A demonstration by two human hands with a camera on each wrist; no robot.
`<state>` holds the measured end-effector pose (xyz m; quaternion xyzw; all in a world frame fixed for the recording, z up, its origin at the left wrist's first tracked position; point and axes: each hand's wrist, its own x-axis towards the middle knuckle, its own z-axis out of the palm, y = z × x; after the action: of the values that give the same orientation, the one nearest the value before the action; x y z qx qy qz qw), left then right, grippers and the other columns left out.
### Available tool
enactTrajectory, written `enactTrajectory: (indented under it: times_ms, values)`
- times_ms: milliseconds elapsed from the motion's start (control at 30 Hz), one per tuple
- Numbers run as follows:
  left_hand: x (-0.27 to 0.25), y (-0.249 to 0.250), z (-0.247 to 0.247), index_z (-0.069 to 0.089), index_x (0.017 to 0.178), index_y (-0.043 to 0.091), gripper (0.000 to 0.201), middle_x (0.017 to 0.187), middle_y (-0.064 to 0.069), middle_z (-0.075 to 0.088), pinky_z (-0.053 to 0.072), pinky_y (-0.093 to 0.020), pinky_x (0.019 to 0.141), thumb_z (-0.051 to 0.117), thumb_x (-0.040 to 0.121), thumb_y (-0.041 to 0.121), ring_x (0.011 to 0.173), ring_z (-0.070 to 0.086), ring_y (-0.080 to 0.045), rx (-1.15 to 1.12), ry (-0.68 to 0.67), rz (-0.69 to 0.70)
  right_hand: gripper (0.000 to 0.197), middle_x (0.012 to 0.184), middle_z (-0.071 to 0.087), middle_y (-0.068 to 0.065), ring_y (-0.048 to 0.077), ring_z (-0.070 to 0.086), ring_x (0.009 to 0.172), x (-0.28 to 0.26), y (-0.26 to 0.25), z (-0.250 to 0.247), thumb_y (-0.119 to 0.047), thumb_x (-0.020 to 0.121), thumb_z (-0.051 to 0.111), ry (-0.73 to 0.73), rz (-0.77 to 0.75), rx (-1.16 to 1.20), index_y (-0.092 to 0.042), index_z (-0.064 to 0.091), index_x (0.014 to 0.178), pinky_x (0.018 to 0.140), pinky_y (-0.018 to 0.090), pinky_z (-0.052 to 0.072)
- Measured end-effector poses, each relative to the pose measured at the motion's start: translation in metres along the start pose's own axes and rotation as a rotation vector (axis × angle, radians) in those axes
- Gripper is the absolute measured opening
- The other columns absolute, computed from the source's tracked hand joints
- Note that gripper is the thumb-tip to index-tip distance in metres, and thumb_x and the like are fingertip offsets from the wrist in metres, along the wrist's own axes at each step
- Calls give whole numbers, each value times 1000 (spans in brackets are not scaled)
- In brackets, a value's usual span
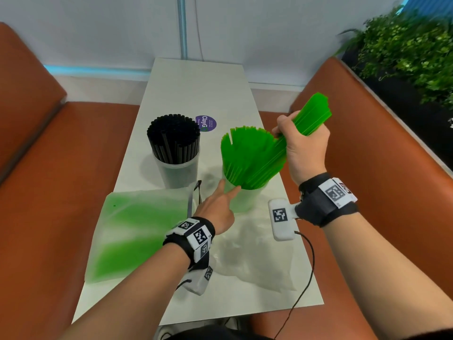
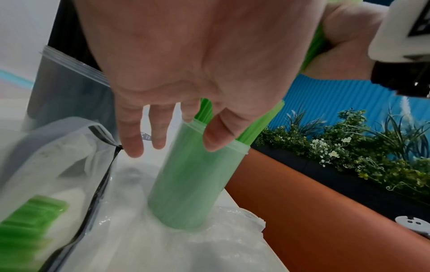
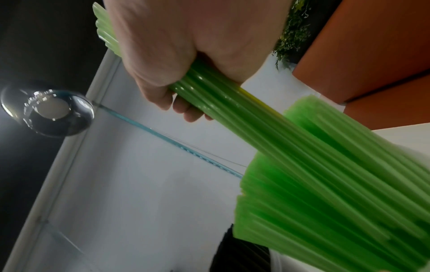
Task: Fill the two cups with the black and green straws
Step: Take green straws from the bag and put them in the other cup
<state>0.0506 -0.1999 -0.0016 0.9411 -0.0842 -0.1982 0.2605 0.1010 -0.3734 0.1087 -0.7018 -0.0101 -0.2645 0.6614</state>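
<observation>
Right hand (image 1: 304,153) grip clenches green straws (image 1: 311,116) above cup rim (image 2: 235,145); left hand (image 1: 218,209) fingers spread beside it.

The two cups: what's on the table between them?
Nothing: the head view shows bare white table between the black-straw cup and green-straw cup.

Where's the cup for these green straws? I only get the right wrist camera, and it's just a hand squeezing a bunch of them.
Observer: The cup stands on the table, just below the bunch in the right hand. It's already crowded with green straws.
Operator: Is the other hand helping?
Observer: Yes, the left hand has its thumb against the cup's rim, fingers loosely spread.
Operator: Any more to put in?
Observer: A clear bag with green straws inside lies on the table, left of that hand.
</observation>
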Motion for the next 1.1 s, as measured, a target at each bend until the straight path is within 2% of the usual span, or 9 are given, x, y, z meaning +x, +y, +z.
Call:
enactTrajectory:
  times_ms: [133,267,400,500,633,767,833,967,1100]
  values:
    - [0,-3,3,19,150,49,84,165,10,-4,44,-44,97,44,86,2,132,47,-25,-35,5,18,16,81,70,6,26,69,78,-4,27,1,-28,77,74,-15,83,-172,-14,67,79,78,51,56]
    - [4,-3,3,22,151,46,79,165,7,0,41,-46,101,45,87,6,132,47,-27,-35,15,20,50,104,67,5,30,61,107,-8,52,-2,-55,61,71,-93,257,-388,-22,64,97,90,49,53]
    - [11,-1,-1,31,151,36,72,164,7,3,49,-42,98,48,87,6,130,47,-30,-61,22,76,89,129,54,2,25,51,123,-10,61,0,-57,56,80,-190,354,-558,-24,46,132,102,47,46]
    - [14,-1,-3,36,149,35,68,163,8,4,47,-41,100,48,87,8,130,47,-30,-57,38,80,81,131,52,-1,20,50,123,-3,52,0,-55,58,81,-245,199,-616,-25,52,128,103,45,45]
    - [15,0,-3,37,149,35,68,164,7,2,46,-41,102,47,87,8,132,46,-31,-73,32,75,78,145,41,-7,8,39,133,2,37,1,-42,76,76,-193,-137,-552,-29,36,142,113,34,35]
    - [15,0,-3,38,148,34,68,165,6,2,45,-42,103,48,86,8,133,45,-31,-84,34,87,65,161,23,3,16,17,148,1,35,12,-45,95,48,-443,-312,-765,-23,26,152,121,36,15]
    - [14,0,-3,38,148,36,68,165,8,1,44,-40,103,48,86,8,133,45,-30,-77,43,73,56,159,26,9,23,19,148,-2,38,17,-38,101,40,-539,-384,-852,-13,34,151,121,39,15]
    - [14,0,-2,38,148,34,68,165,7,2,46,-42,102,48,86,8,132,46,-30,-79,46,76,50,146,45,15,30,37,137,-8,47,23,-28,103,40,-636,-425,-1014,-12,35,150,116,41,24]
    - [12,-1,-2,38,149,34,68,165,5,1,45,-44,103,48,87,8,134,44,-31,-80,45,75,65,154,32,10,26,26,143,-7,46,20,-50,93,45,-561,-355,-961,-28,26,151,118,44,18]
